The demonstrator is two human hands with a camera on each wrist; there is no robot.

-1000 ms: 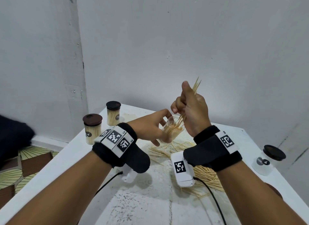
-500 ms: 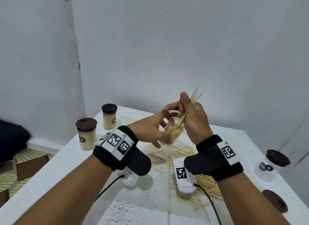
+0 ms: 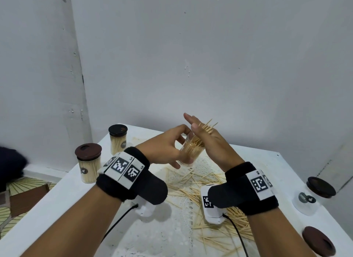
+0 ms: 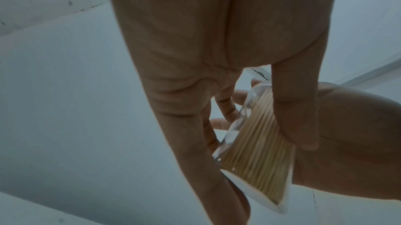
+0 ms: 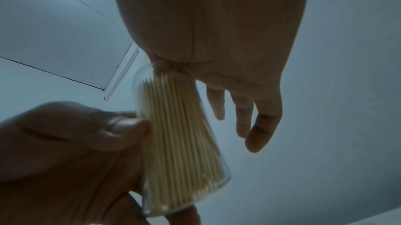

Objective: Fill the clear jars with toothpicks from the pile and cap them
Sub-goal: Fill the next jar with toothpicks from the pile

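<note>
Step in hand looks like seating a bunch of toothpicks into the clear jar: best to keep the jar tilted toward the right palm & tap the tips down gently so none splay over the rim. Left hand grips the jar w/ thumb and fingers round its wall, held in the air above the table's far middle, over the loose pile. Right hand is flat, fingers straight, palm against the jar mouth (toothpick tips stick out past it). Two capped full jars stand at the far left corner; spare lid near the right edge.
</note>
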